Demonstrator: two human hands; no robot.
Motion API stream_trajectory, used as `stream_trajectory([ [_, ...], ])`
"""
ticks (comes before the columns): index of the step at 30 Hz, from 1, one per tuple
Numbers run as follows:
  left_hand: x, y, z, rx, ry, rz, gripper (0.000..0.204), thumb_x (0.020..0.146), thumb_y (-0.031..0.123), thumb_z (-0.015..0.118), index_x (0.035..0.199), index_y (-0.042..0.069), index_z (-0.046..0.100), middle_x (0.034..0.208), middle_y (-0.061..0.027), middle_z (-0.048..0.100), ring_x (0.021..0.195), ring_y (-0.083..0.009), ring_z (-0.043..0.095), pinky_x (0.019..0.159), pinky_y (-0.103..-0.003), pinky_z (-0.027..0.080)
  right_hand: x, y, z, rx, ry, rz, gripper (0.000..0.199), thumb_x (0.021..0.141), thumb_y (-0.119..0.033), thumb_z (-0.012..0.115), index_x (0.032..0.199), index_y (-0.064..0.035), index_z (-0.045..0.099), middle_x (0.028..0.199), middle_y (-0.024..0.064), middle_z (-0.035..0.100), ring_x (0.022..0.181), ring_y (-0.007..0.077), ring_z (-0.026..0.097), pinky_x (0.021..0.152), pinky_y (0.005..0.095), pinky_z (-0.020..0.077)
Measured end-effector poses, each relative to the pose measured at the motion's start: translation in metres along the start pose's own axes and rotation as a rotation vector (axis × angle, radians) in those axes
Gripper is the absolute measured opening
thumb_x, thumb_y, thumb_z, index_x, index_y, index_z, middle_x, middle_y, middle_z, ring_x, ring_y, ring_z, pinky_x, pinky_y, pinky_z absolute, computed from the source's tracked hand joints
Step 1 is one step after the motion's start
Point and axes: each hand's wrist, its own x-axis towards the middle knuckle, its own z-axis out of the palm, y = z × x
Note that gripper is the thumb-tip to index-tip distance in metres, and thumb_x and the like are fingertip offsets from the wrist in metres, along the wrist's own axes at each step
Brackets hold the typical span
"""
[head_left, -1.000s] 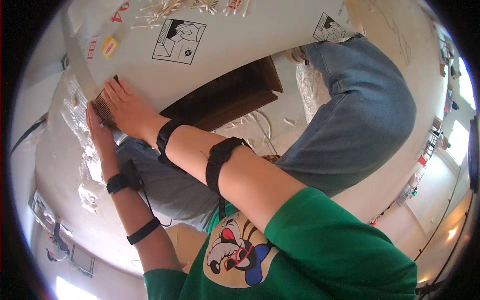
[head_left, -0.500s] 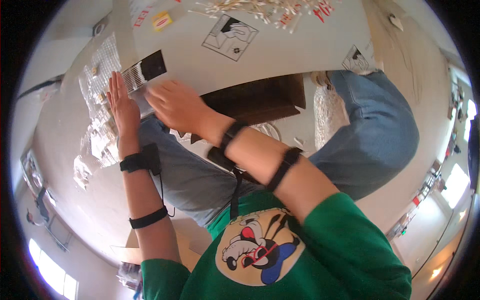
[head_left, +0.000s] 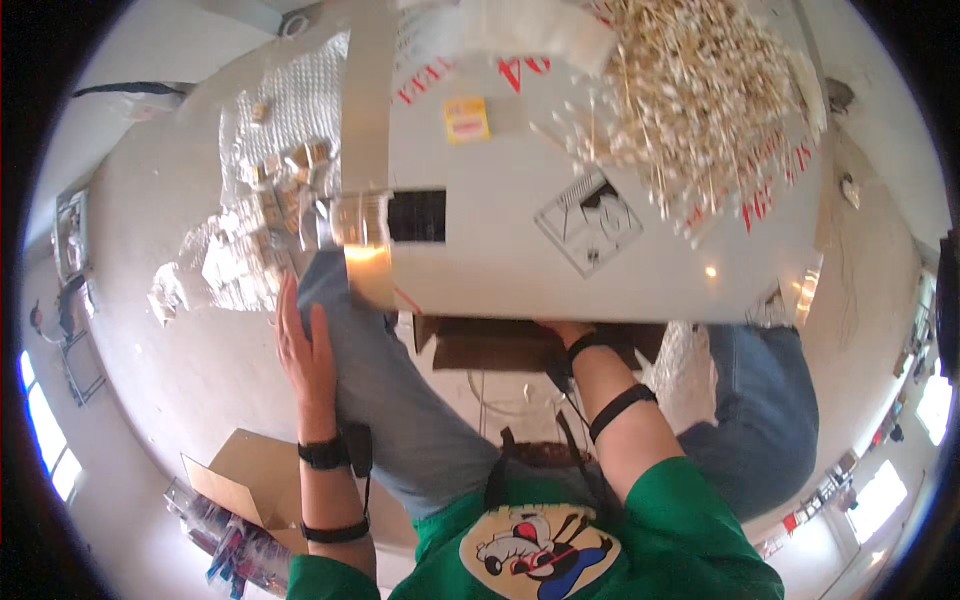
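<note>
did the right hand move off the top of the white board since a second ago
Yes. The right hand has gone from the top of the white board to beneath its near edge, where only the wrist shows, beside the brown box.

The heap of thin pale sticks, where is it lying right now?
In the head view the heap of thin pale sticks lies at the upper right, on the large grey cardboard board, right of the small yellow label.

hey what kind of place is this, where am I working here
Probably a home or small workshop set up for hand packing. You sit on the bare floor at a low cardboard work surface heaped with cotton swabs, with clear wrappers strewn about and an open carton beside you.
</note>
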Motion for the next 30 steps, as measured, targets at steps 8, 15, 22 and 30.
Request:
stream_trajectory([
  [8, 0.019, 0.011, -0.011, 0.142, -0.142, -0.125, 0.036, 0.092, 0.011, 0.055, 0.126, -0.001, 0.055, 0.132, -0.0199, 0.056, 0.123, -0.0359, 0.053, 0.104, -0.042, 0.04, -0.052, 0.026, -0.002, 0.274, -0.105, 0.006, 0.041, 0.09, -0.019, 0.052, 0.129, -0.0062, 0.053, 0.129, 0.0158, 0.051, 0.117, 0.031, 0.048, 0.099, 0.0399, 0.0384],
  [15, 0.029, 0.023, -0.006, 0.207, -0.192, -0.083, 0.032, 0.087, 0.008, 0.056, 0.118, 0.0, 0.061, 0.127, -0.0182, 0.059, 0.119, -0.0353, 0.055, 0.101, -0.043, 0.042, -0.059, 0.028, -0.015, 0.593, -0.17, 0.045, 0.038, 0.09, -0.021, 0.055, 0.125, -0.0058, 0.056, 0.12, 0.0131, 0.054, 0.107, 0.0263, 0.051, 0.091, 0.0363, 0.0407],
  [22, 0.025, 0.03, -0.007, 0.197, -0.16, -0.075, 0.03, 0.086, 0.008, 0.057, 0.115, 0.002, 0.062, 0.126, -0.0165, 0.06, 0.116, -0.0349, 0.056, 0.099, -0.043, 0.043, -0.042, 0.021, -0.037, 0.673, -0.242, 0.083, 0.035, 0.089, -0.022, 0.058, 0.12, -0.0054, 0.058, 0.111, 0.0104, 0.058, 0.098, 0.0217, 0.054, 0.084, 0.0326, 0.0429],
  [30, 0.026, 0.025, -0.008, 0.092, -0.059, -0.076, 0.029, 0.087, 0.009, 0.06, 0.115, 0.002, 0.061, 0.128, -0.016, 0.059, 0.117, -0.0346, 0.056, 0.099, -0.043, 0.044, -0.026, -0.028, -0.025, 0.565, -0.301, 0.19, 0.032, 0.089, -0.023, 0.061, 0.115, -0.005, 0.061, 0.101, 0.0073, 0.061, 0.087, 0.0165, 0.057, 0.075, 0.0284, 0.0454],
])
